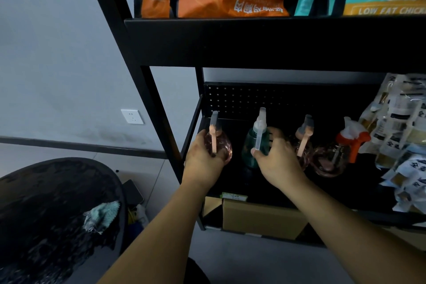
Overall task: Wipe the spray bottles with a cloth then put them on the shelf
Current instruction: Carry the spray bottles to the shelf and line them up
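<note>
Four clear plastic spray bottles stand upright in a row on a black metal shelf (pixel 265 196): a pink round bottle (pixel 222 145), a teal bottle (pixel 250 143), another pink bottle (pixel 305 143), and an orange-triggered pink bottle (pixel 329 161). A teal cloth (pixel 101 217) lies crumpled on a dark round table, well apart.

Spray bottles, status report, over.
Left hand grips pink bottle on shelf. Right hand grips green bottle. Cloth idle on chair. Nothing blocking.

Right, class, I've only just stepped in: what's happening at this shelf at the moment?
A person is setting spray bottles on a black shelf. The left hand holds a pink bottle at the shelf's left end, and the right hand has its grip on a green bottle beside it. Two more bottles already stand to the right, next to some packets. The cloth lies on a dark round table at lower left.
</note>
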Available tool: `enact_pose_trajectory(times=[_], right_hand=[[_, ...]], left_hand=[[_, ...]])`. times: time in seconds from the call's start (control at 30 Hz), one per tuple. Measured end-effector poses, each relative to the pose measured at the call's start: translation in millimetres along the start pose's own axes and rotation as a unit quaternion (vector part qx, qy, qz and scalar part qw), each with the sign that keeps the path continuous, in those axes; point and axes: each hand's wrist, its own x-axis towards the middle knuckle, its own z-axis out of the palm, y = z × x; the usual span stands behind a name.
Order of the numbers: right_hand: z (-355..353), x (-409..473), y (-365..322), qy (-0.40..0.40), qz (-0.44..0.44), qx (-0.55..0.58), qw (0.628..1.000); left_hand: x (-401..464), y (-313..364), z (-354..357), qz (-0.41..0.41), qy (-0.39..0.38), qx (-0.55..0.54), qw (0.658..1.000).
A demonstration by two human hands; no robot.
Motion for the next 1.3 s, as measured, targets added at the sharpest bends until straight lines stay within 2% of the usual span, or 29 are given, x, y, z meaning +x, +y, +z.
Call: enact_pose_trajectory(times=[0.27, 0.9, 1.3], right_hand=[[3.4, 0.2, -0.3, -0.008, 0.007, 0.006, 1.0], [14.1, -4.0, -12.6, -0.062, 0.018, -0.022, 0.998], [13.1, -3.9, -14.8, -0.068, 0.002, -0.043, 0.997]], left_hand=[[-3.4, 2.9, 11.3, -0.017, 0.045, 0.025, 0.999], [-5.3, 1.9, 14.3, 0.004, 0.069, 0.0, 0.998], [-3.4, -1.7, 14.4, -0.005, 0.069, 0.004, 0.998]])
